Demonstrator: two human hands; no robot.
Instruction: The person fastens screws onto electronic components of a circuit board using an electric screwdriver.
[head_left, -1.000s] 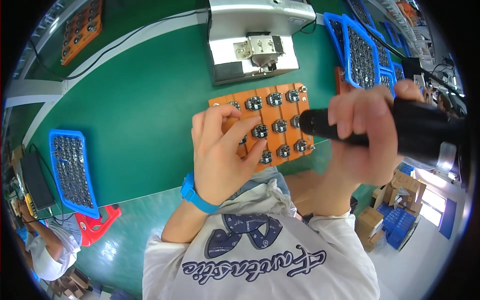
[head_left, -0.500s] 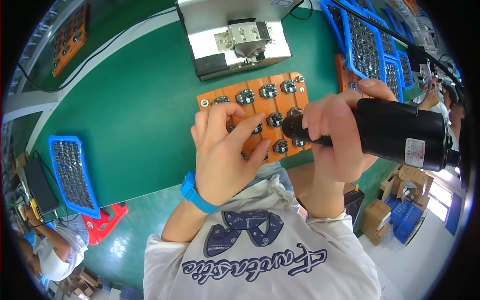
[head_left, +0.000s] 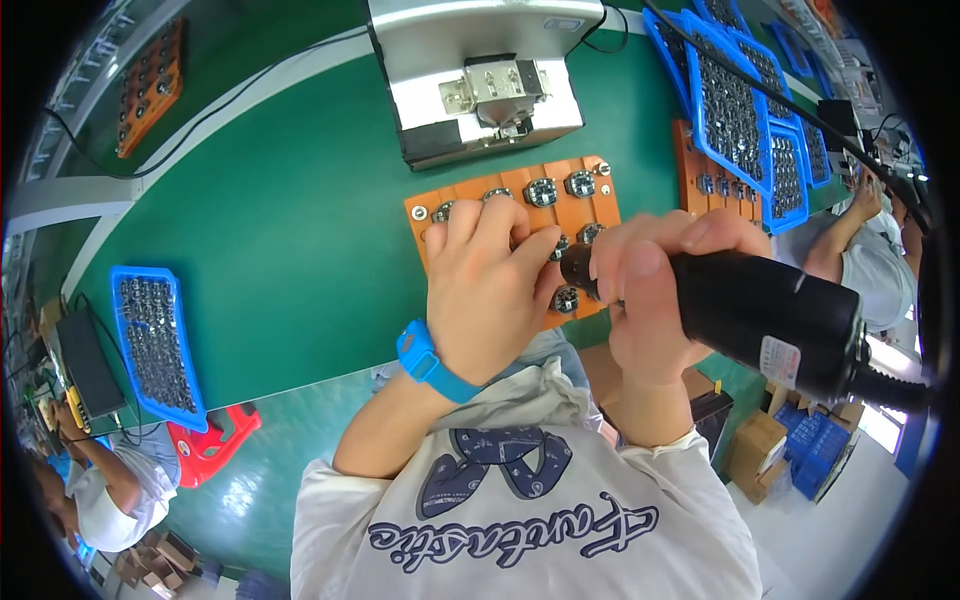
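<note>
My right hand (head_left: 650,290) is wrapped round a black electric screwdriver (head_left: 765,315) with a cord at its back end. Its nose points left, down at an orange fixture plate (head_left: 505,176) that carries rows of small round black-and-silver parts (head_left: 541,192). Over the left half of the plate lies my left hand (head_left: 490,265), a blue watch (head_left: 432,362) on its wrist. Its fingers are bent, with forefinger and thumb drawn in beside one part (head_left: 558,248) near the screwdriver's nose. Whatever sits between those fingertips is hidden, as are the parts under the hand.
Behind the plate stands a silver metal machine (head_left: 500,110). Blue trays (head_left: 728,110) full of small parts are stacked at the right, by another orange plate (head_left: 692,170). One more blue tray (head_left: 158,350) lies at the left edge. Co-workers sit on both sides.
My left hand has shifted right, its forefinger and thumb now closer together near the screwdriver's nose. The screwdriver has moved slightly left, its back end lower in view. The view has shifted slightly.
</note>
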